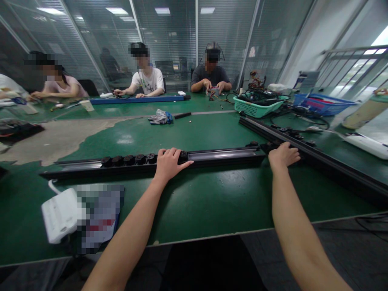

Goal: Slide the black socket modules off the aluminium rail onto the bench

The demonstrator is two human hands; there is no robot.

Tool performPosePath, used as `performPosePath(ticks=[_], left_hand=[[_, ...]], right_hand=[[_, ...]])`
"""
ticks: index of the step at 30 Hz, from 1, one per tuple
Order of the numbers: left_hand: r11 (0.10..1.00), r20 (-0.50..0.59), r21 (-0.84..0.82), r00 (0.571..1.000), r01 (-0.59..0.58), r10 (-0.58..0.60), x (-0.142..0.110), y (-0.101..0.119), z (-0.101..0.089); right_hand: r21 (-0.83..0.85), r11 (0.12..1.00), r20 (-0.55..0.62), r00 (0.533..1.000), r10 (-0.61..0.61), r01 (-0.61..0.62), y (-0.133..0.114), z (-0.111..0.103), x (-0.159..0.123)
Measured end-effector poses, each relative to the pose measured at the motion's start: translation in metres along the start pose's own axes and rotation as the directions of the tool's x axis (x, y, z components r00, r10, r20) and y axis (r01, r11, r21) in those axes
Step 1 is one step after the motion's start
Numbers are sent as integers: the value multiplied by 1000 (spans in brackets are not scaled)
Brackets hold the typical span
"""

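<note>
The long rail [224,154] looks like black anodised aluminium, its smooth channel glossy enough to catch a pale streak of ceiling light, while the round knobs [129,160] along it seem to be matt black plastic, though the view is too soft to be sure. The bench [212,198] has a smooth, semi-gloss green coating, worn through to a rough, matt beige patch [57,139]. The perforated basket [247,108] is teal plastic with a faint sheen.
</note>
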State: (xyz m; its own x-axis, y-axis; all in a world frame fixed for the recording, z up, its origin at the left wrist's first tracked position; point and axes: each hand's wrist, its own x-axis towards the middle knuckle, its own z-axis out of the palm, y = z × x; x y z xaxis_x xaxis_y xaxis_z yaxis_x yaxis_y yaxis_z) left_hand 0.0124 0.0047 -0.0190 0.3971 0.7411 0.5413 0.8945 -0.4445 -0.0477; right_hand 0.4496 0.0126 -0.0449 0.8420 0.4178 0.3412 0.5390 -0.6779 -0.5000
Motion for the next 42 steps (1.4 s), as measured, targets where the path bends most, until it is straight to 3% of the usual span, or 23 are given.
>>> performPosePath(ticks=[30, 42], left_hand=[[1000, -8, 25, 1000, -10, 10, 0, 0, 1], [1000, 0, 5, 1000, -7, 7, 0, -1, 0]], right_hand=[[35, 999, 7, 999, -32, 31, -3, -1, -1], [115, 980, -88, 985, -151, 160, -15, -13, -12]])
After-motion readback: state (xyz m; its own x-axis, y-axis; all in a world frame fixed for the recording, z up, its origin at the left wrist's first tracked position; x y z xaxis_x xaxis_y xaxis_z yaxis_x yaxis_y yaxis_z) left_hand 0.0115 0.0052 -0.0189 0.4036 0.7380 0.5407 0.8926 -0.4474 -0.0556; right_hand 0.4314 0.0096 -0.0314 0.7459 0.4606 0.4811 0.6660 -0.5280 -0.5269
